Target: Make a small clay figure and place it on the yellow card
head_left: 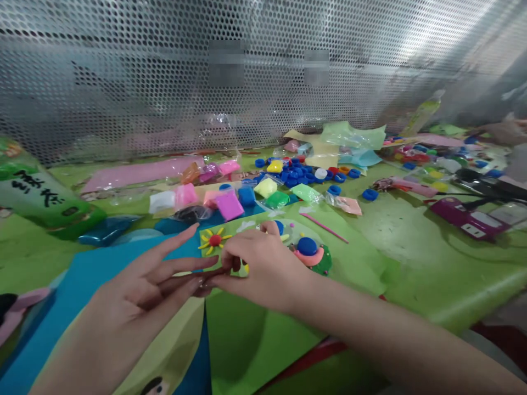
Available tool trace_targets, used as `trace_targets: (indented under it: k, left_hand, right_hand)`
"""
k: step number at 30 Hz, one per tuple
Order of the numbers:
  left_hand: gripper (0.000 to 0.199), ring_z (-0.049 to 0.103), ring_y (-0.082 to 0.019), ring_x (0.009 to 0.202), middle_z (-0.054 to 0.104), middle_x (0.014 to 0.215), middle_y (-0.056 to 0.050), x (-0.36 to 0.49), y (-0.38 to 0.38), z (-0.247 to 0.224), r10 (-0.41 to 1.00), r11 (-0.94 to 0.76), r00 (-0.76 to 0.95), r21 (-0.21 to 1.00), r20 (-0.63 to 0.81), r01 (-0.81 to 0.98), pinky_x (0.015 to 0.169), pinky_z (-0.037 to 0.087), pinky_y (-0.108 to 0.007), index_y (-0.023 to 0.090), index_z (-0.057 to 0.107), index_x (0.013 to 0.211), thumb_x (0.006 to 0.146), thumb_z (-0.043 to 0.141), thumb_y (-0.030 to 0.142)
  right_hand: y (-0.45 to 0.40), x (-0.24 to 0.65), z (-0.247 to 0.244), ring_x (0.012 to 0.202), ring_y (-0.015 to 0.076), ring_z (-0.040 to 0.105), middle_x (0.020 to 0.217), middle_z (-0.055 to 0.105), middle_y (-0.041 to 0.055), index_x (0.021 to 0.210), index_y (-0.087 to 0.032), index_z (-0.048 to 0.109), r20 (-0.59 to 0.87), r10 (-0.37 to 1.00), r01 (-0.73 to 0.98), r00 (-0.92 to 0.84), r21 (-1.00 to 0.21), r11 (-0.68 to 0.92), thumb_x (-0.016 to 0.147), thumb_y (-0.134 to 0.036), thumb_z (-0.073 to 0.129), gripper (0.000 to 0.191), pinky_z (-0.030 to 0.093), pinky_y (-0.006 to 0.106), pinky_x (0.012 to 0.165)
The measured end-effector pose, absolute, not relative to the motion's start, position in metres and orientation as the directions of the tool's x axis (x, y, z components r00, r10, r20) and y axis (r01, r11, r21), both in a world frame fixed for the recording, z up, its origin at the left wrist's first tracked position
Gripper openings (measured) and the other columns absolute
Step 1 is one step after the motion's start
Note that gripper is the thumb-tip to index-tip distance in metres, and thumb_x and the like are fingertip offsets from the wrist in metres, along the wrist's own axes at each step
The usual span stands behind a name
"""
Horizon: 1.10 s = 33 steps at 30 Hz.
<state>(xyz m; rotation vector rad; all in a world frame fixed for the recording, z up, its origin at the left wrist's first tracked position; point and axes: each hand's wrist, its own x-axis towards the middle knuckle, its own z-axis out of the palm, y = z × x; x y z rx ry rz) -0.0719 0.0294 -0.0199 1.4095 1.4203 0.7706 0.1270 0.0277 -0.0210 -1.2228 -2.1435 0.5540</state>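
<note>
Over a green sheet (263,334), my left hand (152,291) and my right hand (263,263) meet at the fingertips. The left thumb presses toward two fingers while its index finger sticks out. My right hand is closed in a pinch against the left fingertips. Anything between them is too small or hidden to make out. Just beyond the hands lies a clay flower (214,240) with a red centre and yellow petals. Right of it, partly behind my right wrist, is a blue clay dome (307,246) on a pink strip and a green clay disc (325,262). A thin pink stick (324,227) lies behind.
Packets of coloured clay, including a purple one (229,205), lie behind the sheet. Further back is a pile of blue bottle caps (294,175). A green bottle (45,192) is at left, a purple device (469,218) at right. A perforated metal panel (263,99) borders the table.
</note>
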Motion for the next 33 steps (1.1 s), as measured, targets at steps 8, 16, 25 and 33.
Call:
trace_targets:
  k: [8,16,25,33]
  left_hand:
    - [0.102,0.069,-0.016,0.066,0.072,0.068,-0.003,-0.060,0.034,-0.008,0.925,0.373,0.088,0.928,-0.371,-0.010,0.065,0.058,-0.019,0.024,0.042,0.132,0.042,0.091,0.033]
    - [0.082,0.066,-0.013,0.067,0.070,0.075,-0.001,-0.062,0.034,-0.019,0.913,0.404,0.142,0.899,-0.384,-0.167,0.065,0.058,-0.019,0.020,0.053,0.122,0.049,0.090,0.029]
    - [0.067,0.064,-0.010,0.069,0.068,0.069,0.004,-0.056,0.020,-0.018,0.941,0.278,0.216,0.959,-0.260,-0.060,0.071,0.054,-0.016,0.026,0.051,0.122,0.064,0.082,0.034]
    - [0.054,0.061,-0.012,0.066,0.067,0.070,0.001,-0.055,0.018,-0.012,0.930,0.323,0.205,0.945,-0.305,-0.059,0.063,0.053,-0.021,0.023,0.055,0.122,0.074,0.073,0.038]
  right_hand:
    - [0.023,0.133,-0.011,0.064,0.0070,0.051,0.067,0.057,-0.0078,0.067,-0.015,0.054,0.379,0.855,0.488,-0.355,-0.705,0.515,0.078,-0.034,0.071,0.028,0.027,0.030,0.075]
    - [0.022,0.129,-0.011,0.059,0.0078,0.048,0.063,0.054,-0.0059,0.066,-0.017,0.053,0.319,0.904,0.399,-0.284,-0.818,0.414,0.081,-0.030,0.066,0.023,0.036,0.024,0.060]
    - [0.018,0.125,-0.013,0.062,0.0087,0.049,0.067,0.053,-0.0069,0.070,-0.019,0.052,0.306,0.900,0.419,-0.309,-0.806,0.418,0.075,-0.034,0.073,0.026,0.036,0.027,0.062]
    - [0.020,0.134,-0.011,0.062,0.0106,0.051,0.067,0.056,-0.0058,0.071,-0.021,0.052,0.358,0.878,0.522,-0.317,-0.707,0.477,0.079,-0.031,0.069,0.021,0.038,0.027,0.058]
